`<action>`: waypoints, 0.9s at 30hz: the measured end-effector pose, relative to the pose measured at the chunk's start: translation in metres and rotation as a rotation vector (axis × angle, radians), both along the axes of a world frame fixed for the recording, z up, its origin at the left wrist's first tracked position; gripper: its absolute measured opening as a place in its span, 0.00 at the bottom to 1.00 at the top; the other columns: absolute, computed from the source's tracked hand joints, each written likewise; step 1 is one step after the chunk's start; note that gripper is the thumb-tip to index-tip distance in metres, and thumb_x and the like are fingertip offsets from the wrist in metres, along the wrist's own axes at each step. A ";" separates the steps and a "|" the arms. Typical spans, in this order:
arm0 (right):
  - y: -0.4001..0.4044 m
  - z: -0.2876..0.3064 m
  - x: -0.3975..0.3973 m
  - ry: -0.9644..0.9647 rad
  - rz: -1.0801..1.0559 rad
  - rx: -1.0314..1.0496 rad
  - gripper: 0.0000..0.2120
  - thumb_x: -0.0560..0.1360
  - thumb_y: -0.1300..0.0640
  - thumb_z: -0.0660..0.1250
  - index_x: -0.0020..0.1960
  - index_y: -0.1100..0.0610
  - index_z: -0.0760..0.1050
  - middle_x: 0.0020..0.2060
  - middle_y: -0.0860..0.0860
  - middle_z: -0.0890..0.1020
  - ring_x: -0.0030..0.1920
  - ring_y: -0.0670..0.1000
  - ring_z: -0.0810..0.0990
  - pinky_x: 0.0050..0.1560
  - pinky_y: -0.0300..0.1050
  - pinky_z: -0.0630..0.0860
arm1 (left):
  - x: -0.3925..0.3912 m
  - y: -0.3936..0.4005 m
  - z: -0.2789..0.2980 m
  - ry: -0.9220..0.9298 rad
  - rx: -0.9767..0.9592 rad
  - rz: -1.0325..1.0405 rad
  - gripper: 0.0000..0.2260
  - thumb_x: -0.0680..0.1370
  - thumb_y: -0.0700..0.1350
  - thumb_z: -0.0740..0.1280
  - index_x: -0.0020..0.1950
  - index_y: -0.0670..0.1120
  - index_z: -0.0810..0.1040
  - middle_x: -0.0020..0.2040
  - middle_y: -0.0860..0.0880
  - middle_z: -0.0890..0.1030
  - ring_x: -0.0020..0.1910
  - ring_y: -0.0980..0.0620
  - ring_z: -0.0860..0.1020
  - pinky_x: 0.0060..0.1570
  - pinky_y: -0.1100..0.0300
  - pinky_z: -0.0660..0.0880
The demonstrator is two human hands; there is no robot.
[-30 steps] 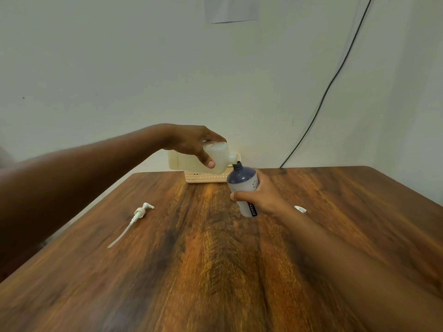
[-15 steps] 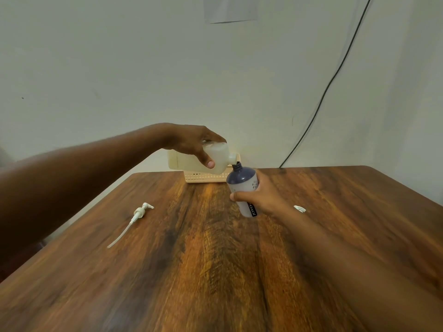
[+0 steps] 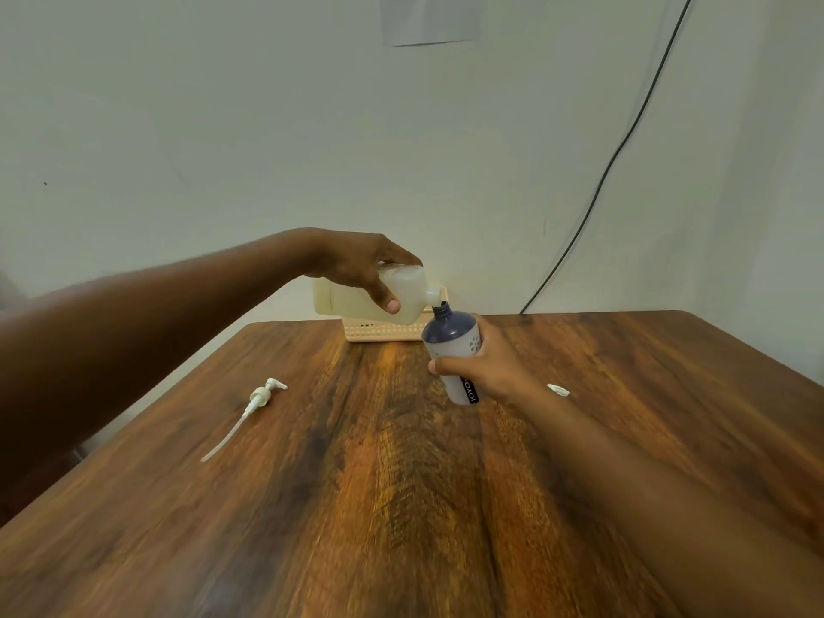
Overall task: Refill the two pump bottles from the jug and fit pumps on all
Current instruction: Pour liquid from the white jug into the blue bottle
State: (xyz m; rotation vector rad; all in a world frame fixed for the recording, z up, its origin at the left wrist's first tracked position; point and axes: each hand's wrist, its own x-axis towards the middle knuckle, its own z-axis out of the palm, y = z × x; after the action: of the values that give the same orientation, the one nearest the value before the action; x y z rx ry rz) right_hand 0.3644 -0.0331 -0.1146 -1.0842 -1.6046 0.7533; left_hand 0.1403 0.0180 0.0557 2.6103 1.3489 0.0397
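Near frame centre, above the wooden tabletop [image 3: 401,506]: left hand [image 3: 356,263] curled over a pale translucent jug [image 3: 356,301], thumb across its side, jug tipped almost flat with spout meeting the open neck of a blue-and-white pump bottle [image 3: 452,336]. Right hand [image 3: 488,372] wrapped round that bottle's lower half, bottle leaning left toward the spout, lifted off the wood. Behind the jug, a cream basket [image 3: 379,332] at the far edge. Left of centre, a white pump [image 3: 263,394] lying flat, dip tube trailing toward lower left. Right of the wrist, a small white piece [image 3: 558,389], too small to identify. Upper right, a black cable [image 3: 624,140] down the wall.
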 end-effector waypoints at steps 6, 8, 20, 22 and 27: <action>0.000 0.000 0.000 0.002 0.007 -0.013 0.30 0.65 0.59 0.83 0.62 0.50 0.74 0.51 0.47 0.82 0.43 0.38 0.81 0.37 0.29 0.76 | 0.000 -0.001 0.001 -0.002 -0.004 -0.015 0.31 0.75 0.54 0.76 0.77 0.56 0.70 0.66 0.53 0.76 0.63 0.48 0.75 0.59 0.55 0.76; 0.000 0.000 0.001 0.006 0.004 -0.009 0.30 0.64 0.59 0.83 0.61 0.49 0.74 0.50 0.46 0.82 0.44 0.39 0.81 0.37 0.30 0.76 | 0.000 -0.001 0.002 -0.003 -0.009 -0.019 0.31 0.75 0.54 0.76 0.76 0.56 0.70 0.66 0.53 0.77 0.63 0.48 0.75 0.58 0.55 0.77; -0.002 -0.002 0.000 -0.003 -0.006 -0.031 0.28 0.64 0.57 0.83 0.57 0.44 0.72 0.51 0.45 0.81 0.44 0.34 0.80 0.36 0.27 0.74 | 0.003 -0.004 0.002 0.016 -0.009 -0.012 0.30 0.76 0.53 0.76 0.76 0.55 0.70 0.64 0.53 0.76 0.63 0.48 0.75 0.58 0.55 0.76; -0.002 -0.002 0.000 -0.004 -0.004 -0.029 0.28 0.64 0.57 0.83 0.56 0.44 0.72 0.51 0.45 0.81 0.44 0.33 0.79 0.36 0.27 0.74 | 0.003 -0.004 0.002 0.020 -0.008 -0.014 0.29 0.76 0.53 0.76 0.76 0.55 0.71 0.63 0.54 0.76 0.62 0.49 0.75 0.54 0.58 0.75; -0.002 -0.001 0.001 -0.001 -0.007 -0.024 0.27 0.64 0.56 0.83 0.55 0.43 0.72 0.50 0.44 0.81 0.44 0.37 0.81 0.36 0.27 0.75 | 0.004 -0.005 0.004 0.028 -0.005 -0.014 0.30 0.76 0.53 0.76 0.76 0.56 0.71 0.64 0.53 0.76 0.63 0.48 0.75 0.59 0.53 0.77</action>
State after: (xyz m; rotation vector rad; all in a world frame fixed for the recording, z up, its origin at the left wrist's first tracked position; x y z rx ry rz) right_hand 0.3654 -0.0355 -0.1159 -1.1076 -1.5955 0.7695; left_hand 0.1444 0.0132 0.0595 2.6254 1.3380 -0.0021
